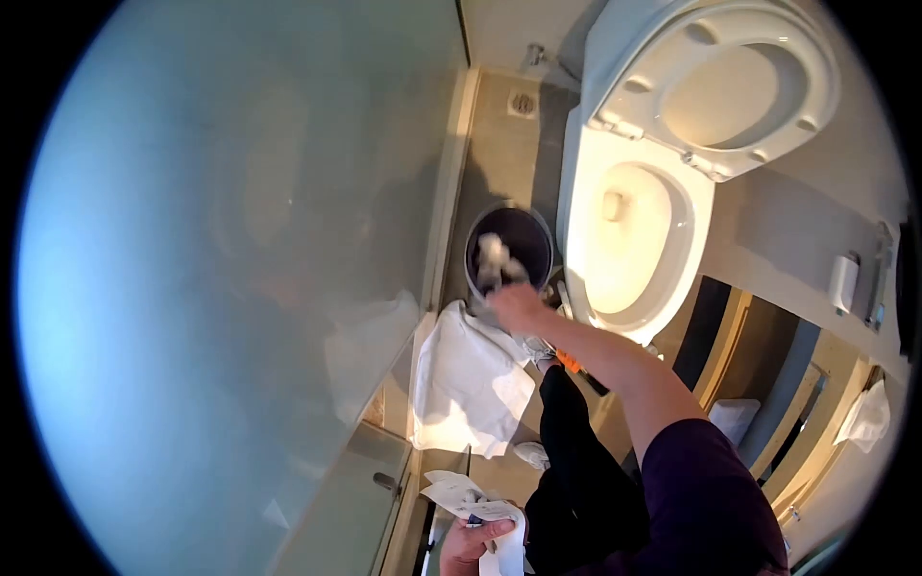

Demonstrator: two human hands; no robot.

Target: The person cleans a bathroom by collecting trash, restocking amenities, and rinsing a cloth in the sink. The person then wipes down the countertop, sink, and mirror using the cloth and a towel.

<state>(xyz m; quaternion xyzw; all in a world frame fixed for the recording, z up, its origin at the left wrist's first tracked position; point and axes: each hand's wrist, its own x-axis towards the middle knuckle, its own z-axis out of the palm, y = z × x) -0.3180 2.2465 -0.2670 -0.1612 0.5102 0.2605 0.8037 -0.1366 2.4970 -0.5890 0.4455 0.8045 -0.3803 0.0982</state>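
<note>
My right hand (517, 307) reaches over the near rim of a dark round bin (531, 219). Its fingers are bent together and blurred, and something pale (494, 252) shows just beyond them inside the bin; whether the fingers grip it is unclear. Low in the view, my left hand (469, 545) is closed on white papers (473, 499), with the thumb on top. Small dark and grey items lie among the papers. Between the two hands a white towel (471, 379) is spread on the floor.
A white toilet (576, 230) with its lid and seat (816, 86) raised stands right of the bin. A frosted glass panel (240, 240) fills the left. A floor drain (522, 104) lies beyond the bin. Wooden shelving (722, 350) is at the right.
</note>
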